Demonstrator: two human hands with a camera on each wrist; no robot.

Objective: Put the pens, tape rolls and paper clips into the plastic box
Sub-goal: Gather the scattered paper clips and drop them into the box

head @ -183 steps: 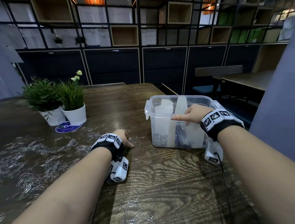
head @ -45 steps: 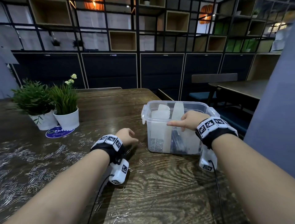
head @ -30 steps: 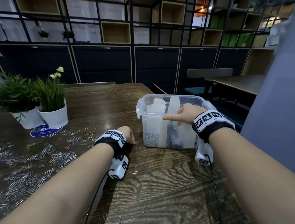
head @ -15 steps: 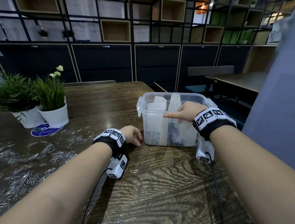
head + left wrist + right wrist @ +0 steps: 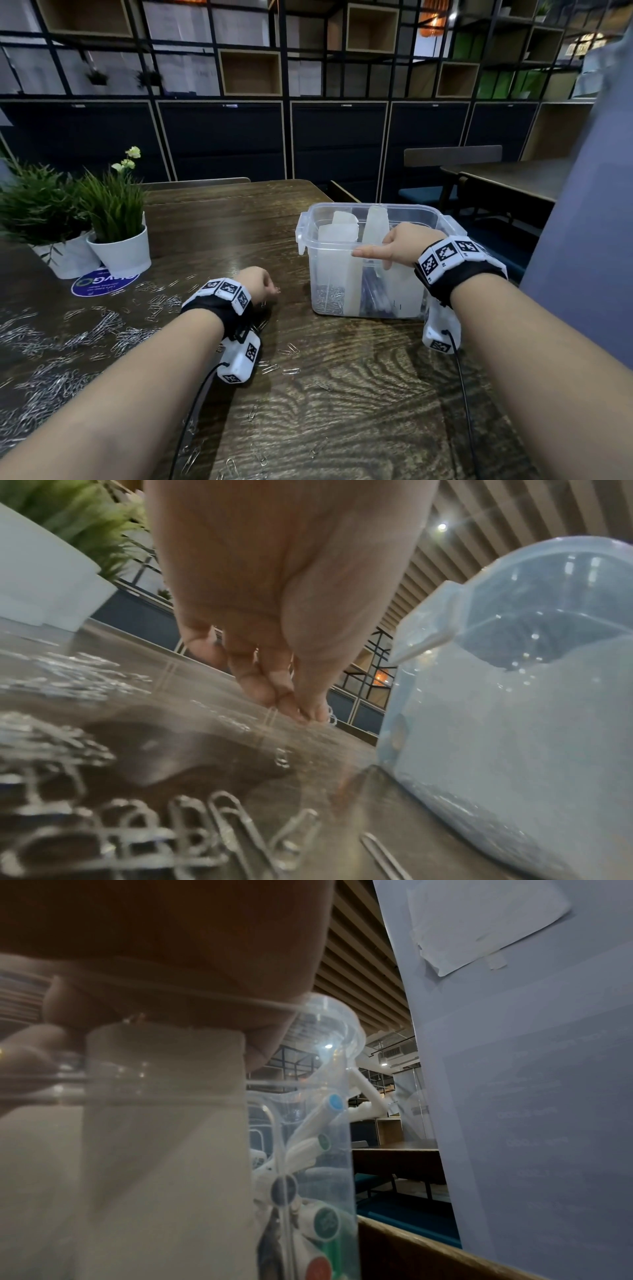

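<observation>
The clear plastic box (image 5: 342, 246) stands on the wooden table with white dividers inside. Paper clips (image 5: 330, 298) lie in its left compartment and pens (image 5: 371, 294) in the middle; capped markers (image 5: 327, 1107) show through its wall. My right hand (image 5: 394, 246) holds the near rim, index finger pointing left and thumb down the front wall. My left hand (image 5: 260, 286) is low over the table just left of the box (image 5: 514, 696). Its fingertips (image 5: 301, 710) pinch a paper clip (image 5: 331, 717). Loose paper clips (image 5: 102, 329) cover the table's left side.
Two potted plants in white pots (image 5: 120, 246) stand at the back left beside a blue round sticker (image 5: 102, 282). A few clips (image 5: 287, 349) lie near my left wrist. A blue-grey partition (image 5: 582, 274) rises at the right, close to the table edge.
My left hand slid right along the table toward the box's base, then drew back a little with its fingertips closed on a clip. My right hand stayed on the box's rim.
</observation>
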